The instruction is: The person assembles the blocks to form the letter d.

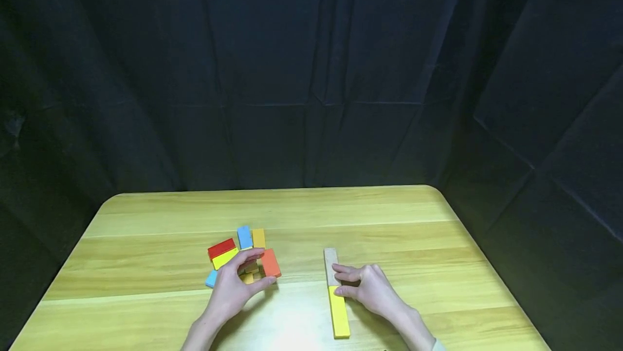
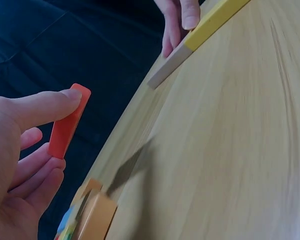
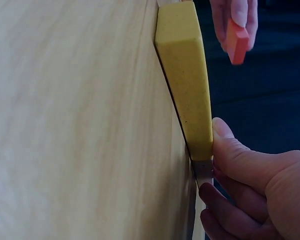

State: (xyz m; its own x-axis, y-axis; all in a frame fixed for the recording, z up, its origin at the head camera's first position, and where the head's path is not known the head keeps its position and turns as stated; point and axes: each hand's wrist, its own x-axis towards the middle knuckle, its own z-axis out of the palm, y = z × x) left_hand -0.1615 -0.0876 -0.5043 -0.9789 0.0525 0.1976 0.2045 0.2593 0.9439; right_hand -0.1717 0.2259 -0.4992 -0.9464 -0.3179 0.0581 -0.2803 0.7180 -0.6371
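Observation:
My left hand (image 1: pixel 260 270) pinches an orange block (image 1: pixel 270 263) between thumb and fingers, lifted just above the table beside a pile of coloured blocks (image 1: pixel 233 253). In the left wrist view my thumb (image 2: pixel 40 107) lies on the orange block (image 2: pixel 67 125). My right hand (image 1: pixel 343 280) rests against the side of a row of two blocks lying end to end, a plain wooden block (image 1: pixel 331 262) and a yellow block (image 1: pixel 339 313). The right wrist view shows its thumb (image 3: pixel 230 145) touching the yellow block (image 3: pixel 187 75) near the joint.
The pile holds red (image 1: pixel 221 247), yellow (image 1: pixel 225 258), blue (image 1: pixel 244 237) and other blocks on the wooden table (image 1: pixel 389 221). Black cloth hangs behind and around the table. The table's rounded far corners and side edges are in view.

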